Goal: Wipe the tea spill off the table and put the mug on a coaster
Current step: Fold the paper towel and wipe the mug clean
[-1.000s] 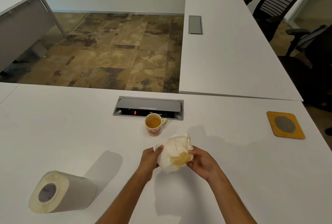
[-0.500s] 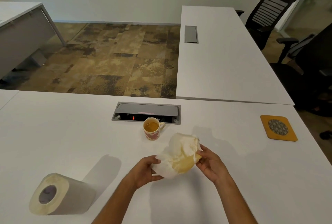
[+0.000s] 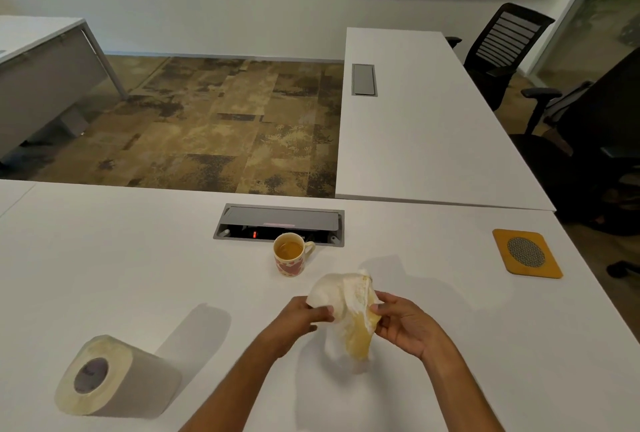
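Note:
A crumpled white paper towel [image 3: 348, 307] with a yellow tea stain hangs above the white table [image 3: 121, 258], held on both sides. My left hand [image 3: 299, 319] pinches its left edge and my right hand [image 3: 403, 322] grips its stained right edge. A cream mug [image 3: 291, 255] with red hearts, holding tea, stands upright just beyond the towel, its handle turned right. An orange coaster [image 3: 526, 253] with a dark mesh circle lies far right on the table, well apart from the mug. I can make out no spill on the table surface.
A paper towel roll [image 3: 110, 378] lies on its side at the front left. An open grey cable box [image 3: 280, 223] is set into the table right behind the mug. A second white table [image 3: 426, 126] extends away at the right, with black office chairs [image 3: 498, 50] beside it.
Both hands have turned and stretched the towel, so its stained part now hangs lower on the right. The camera has tilted up, showing more of the room.

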